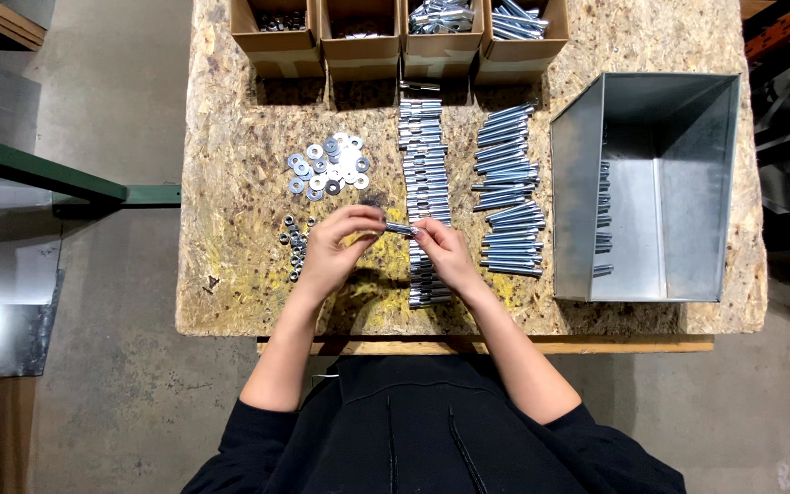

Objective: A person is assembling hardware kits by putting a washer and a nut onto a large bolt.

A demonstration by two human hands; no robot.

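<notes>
My left hand (336, 249) and my right hand (443, 252) meet over the middle of the wooden table (240, 274). Together they hold one short metal bolt (399, 228) level between their fingertips, the left at its left end, the right at its right end. Directly behind and under the right hand runs a long column of metal sleeves (423, 165). A row of longer bolts (509, 192) lies to the right of it. Flat washers (329, 166) lie in a heap beyond my left hand, and small nuts (295, 242) sit just left of it.
A large open sheet-metal bin (651, 187) stands at the right of the table with a few bolts against its inner wall. Several cardboard boxes (358, 41) of hardware line the far edge. A green metal frame (38, 174) stands off to the left.
</notes>
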